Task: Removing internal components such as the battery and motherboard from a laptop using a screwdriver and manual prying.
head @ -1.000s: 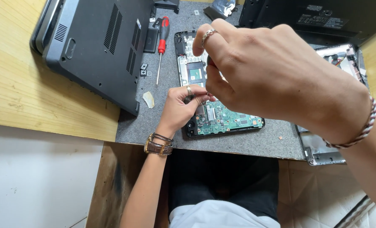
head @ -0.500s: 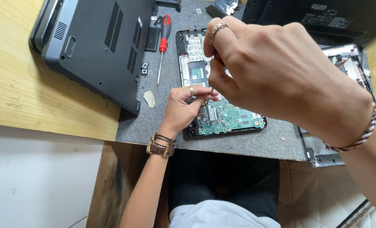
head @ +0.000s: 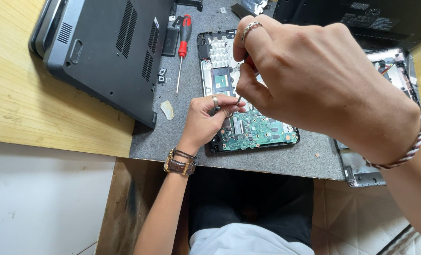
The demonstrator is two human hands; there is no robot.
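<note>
Both hands on the green circuit board (head: 257,130), worktop centre. Right hand (head: 314,89) has shifted slightly toward 1 o'clock, fingers pinching a thin screwdriver shaft (head: 239,100). Left hand (head: 208,120) fingers close around its tip, steadying it there.

Our right hand (head: 314,85) looms close to the camera and covers the upper right part of the green circuit board (head: 257,130), so we cannot see what lies there. The tool (head: 239,100) we pinch shows only as a thin shaft below our fingers; its handle is buried in the grip and its tip is too small to read. Our left hand (head: 205,118) hides the board's near-left corner. Beyond the grip, the dark laptop base (head: 111,47) runs off the top edge.
</note>
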